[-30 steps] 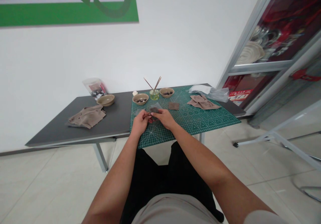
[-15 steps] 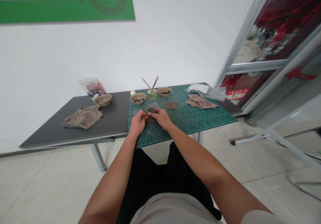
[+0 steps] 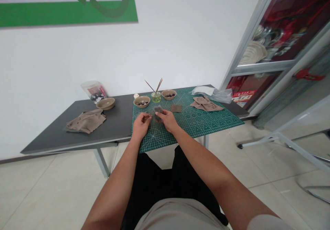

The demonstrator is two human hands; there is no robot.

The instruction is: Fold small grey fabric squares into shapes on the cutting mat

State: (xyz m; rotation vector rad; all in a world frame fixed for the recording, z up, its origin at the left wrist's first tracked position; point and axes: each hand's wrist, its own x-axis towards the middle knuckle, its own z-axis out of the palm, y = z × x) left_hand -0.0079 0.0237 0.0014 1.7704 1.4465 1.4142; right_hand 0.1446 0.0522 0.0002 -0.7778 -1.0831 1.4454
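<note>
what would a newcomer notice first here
The green cutting mat on the grey table catches the eye first, with the left hand and right hand over its near edge and a small dark piece at the right hand's fingers. Just behind them, thin wooden sticks fan out of a small glass jar. High on the wall, a large green-and-white panel stands out.
</note>
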